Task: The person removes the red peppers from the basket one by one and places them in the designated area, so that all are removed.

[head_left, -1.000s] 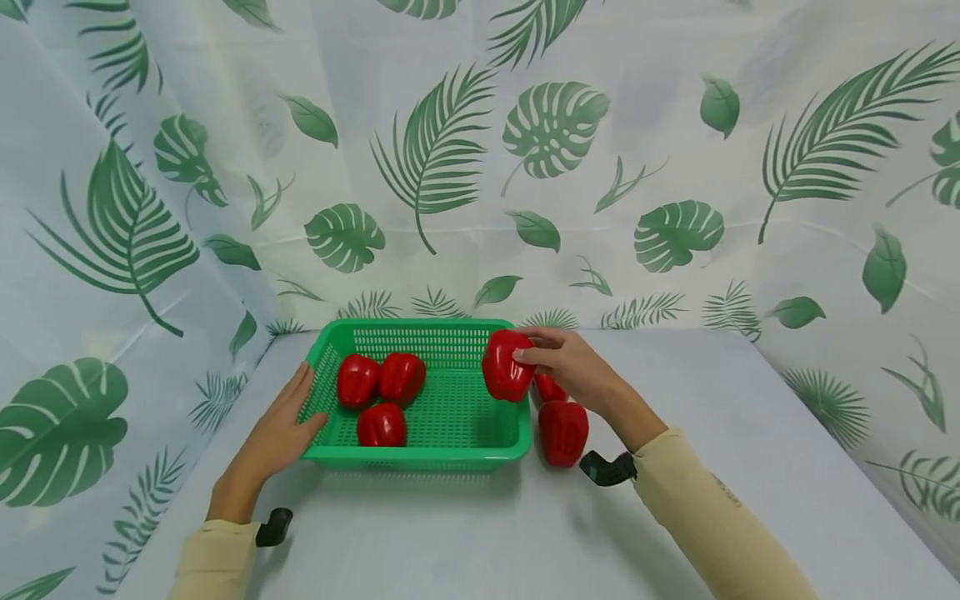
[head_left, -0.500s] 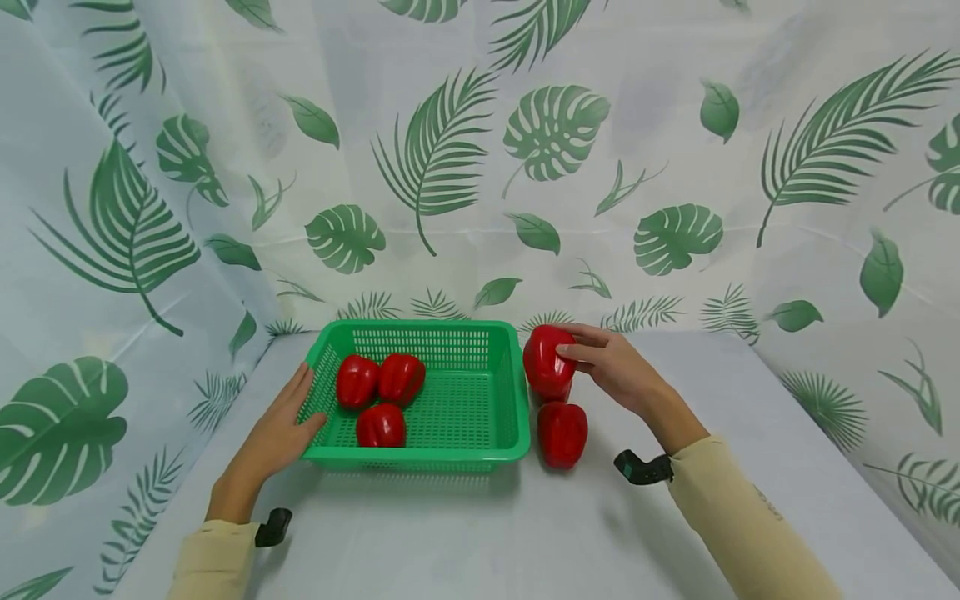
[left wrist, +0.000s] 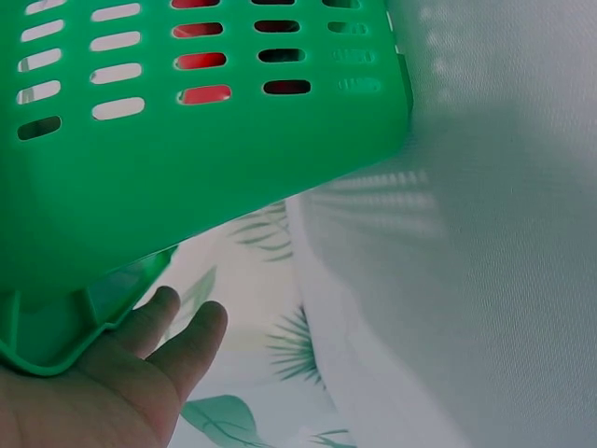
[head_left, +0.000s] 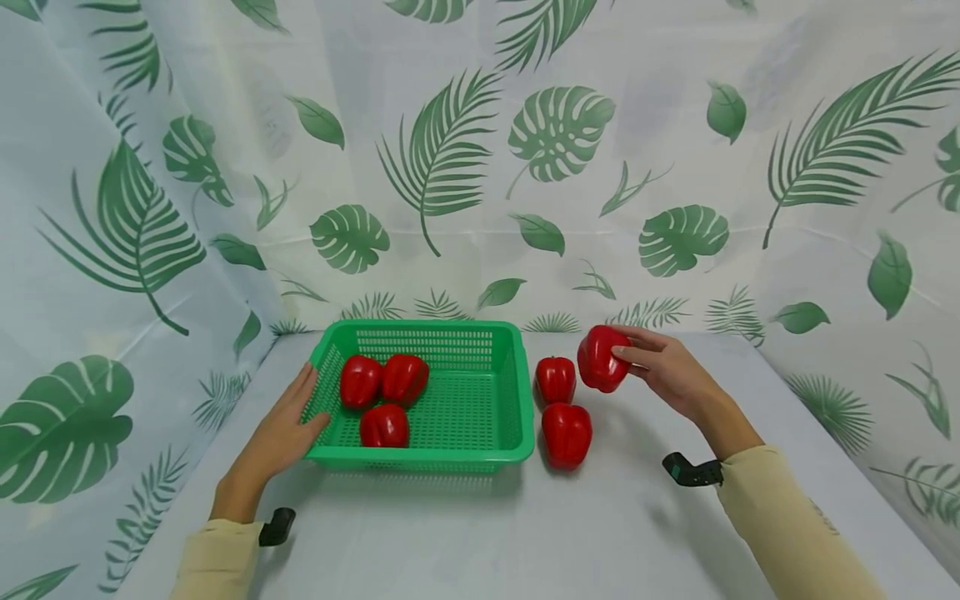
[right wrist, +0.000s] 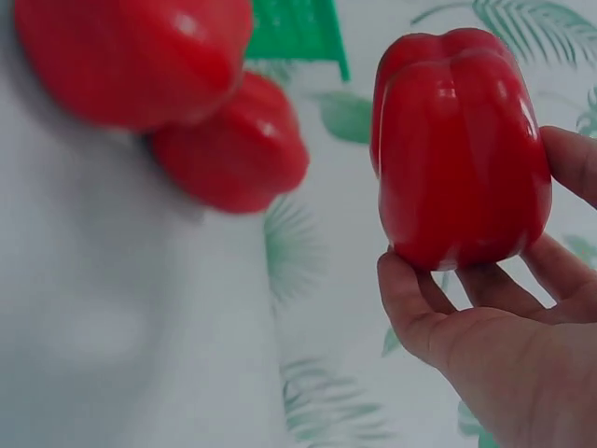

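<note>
Green basket [head_left: 420,455], three red peppers [head_left: 384,426] inside; right grip [head_left: 671,372] holding another pepper [head_left: 602,360], left grip [head_left: 276,433] wide

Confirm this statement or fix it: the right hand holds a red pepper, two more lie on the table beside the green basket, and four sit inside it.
The count inside is wrong: the head view shows three peppers in the green basket, not four. The rest stands.

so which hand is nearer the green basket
Left. The left hand touches the left end of the basket; the right hand is away to its right, holding a pepper beyond two other peppers.
</note>
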A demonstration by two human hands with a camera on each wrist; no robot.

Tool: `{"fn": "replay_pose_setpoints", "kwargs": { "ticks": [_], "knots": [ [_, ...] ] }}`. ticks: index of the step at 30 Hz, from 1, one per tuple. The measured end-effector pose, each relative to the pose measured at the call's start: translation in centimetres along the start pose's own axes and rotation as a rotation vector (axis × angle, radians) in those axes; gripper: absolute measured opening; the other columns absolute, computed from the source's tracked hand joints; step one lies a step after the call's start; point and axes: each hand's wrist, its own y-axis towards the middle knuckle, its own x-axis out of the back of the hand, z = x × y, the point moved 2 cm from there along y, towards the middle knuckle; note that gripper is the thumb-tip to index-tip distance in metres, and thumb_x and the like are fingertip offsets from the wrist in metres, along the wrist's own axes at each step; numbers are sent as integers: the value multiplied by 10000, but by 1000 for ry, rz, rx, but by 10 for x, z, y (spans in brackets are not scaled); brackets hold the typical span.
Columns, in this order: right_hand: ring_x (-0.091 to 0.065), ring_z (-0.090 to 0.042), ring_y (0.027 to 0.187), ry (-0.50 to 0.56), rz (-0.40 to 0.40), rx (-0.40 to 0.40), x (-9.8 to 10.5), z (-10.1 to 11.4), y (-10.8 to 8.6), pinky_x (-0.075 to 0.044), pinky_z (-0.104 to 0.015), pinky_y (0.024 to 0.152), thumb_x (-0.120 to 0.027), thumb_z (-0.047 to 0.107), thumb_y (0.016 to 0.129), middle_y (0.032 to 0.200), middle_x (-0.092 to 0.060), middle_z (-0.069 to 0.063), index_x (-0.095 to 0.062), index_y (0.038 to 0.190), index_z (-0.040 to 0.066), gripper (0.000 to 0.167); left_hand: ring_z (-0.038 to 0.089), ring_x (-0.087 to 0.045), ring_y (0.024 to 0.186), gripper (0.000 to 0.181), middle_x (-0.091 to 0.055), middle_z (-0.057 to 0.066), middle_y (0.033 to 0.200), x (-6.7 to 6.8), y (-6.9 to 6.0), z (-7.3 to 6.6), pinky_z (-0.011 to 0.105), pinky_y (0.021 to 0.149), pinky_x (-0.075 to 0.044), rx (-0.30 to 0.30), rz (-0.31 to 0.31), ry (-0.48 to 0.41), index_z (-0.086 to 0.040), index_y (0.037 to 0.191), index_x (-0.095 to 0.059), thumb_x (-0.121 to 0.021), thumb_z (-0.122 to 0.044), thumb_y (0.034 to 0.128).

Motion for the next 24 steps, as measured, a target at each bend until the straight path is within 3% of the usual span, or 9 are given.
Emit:
{"fn": "replay_pose_setpoints", "kwargs": {
  "ticks": [9,24],
  "knots": [
    [-453,-290,1336,-20,-26,-60,18,-18,3,-581,-267,945,-685,240,1069,1597,-392,-212,-321,1665,15,734,533,-104,1586,778,-73,285,1755,0,0,-3,718,1231,-146,12,5,5,108,1660,-162,-570,-181,1064],
    [-402,-423,1439,-87,-4,-86,15,-53,18,-559,-318,1010,-663,206,1072,1624,-380,-286,-322,1655,-19,712,520,-106,1591,774,-69,262,1763,0,1,0,719,1229,-155,11,11,-2,93,1667,-161,-567,-185,1070]
  ]
}}
